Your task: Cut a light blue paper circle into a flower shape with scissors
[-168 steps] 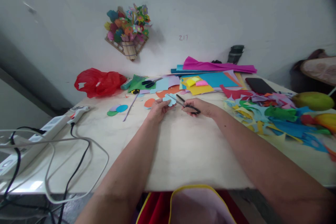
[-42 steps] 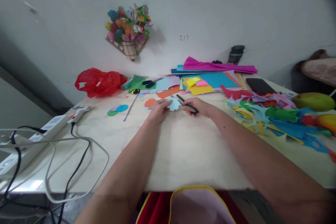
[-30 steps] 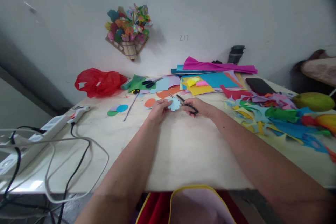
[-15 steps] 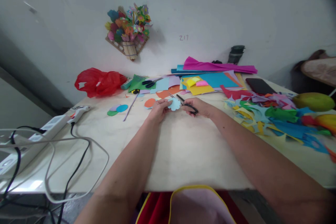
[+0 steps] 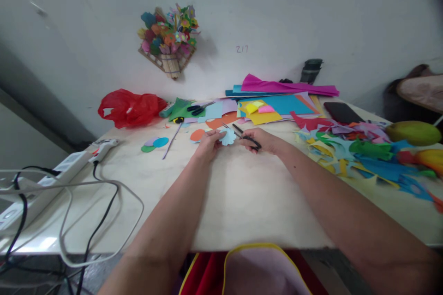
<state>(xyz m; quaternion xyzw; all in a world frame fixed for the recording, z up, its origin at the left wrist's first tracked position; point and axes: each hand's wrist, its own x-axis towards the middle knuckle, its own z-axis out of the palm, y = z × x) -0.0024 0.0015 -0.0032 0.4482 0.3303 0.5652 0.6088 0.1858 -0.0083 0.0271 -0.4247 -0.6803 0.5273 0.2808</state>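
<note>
My left hand (image 5: pixel 208 143) pinches a light blue paper flower shape (image 5: pixel 229 137) over the middle of the pale table (image 5: pixel 238 198). My right hand (image 5: pixel 265 141) is closed round the black handles of a pair of scissors (image 5: pixel 244 135), whose blades reach left to the scalloped edge of the blue shape. An orange paper disc (image 5: pixel 197 135) lies just left of my left hand.
Stacked coloured paper sheets (image 5: pixel 277 101) lie at the back, cut scraps (image 5: pixel 360 152) on the right, a black phone (image 5: pixel 342 112) beyond them. A red plastic bag (image 5: pixel 129 107), second scissors (image 5: pixel 196 109), green and blue discs (image 5: pixel 154 144), and a power strip with cables (image 5: pixel 51 179) sit left.
The blue paper shape has been turned a little in my left hand against the scissor blades. Both hands stay in the same spot.
</note>
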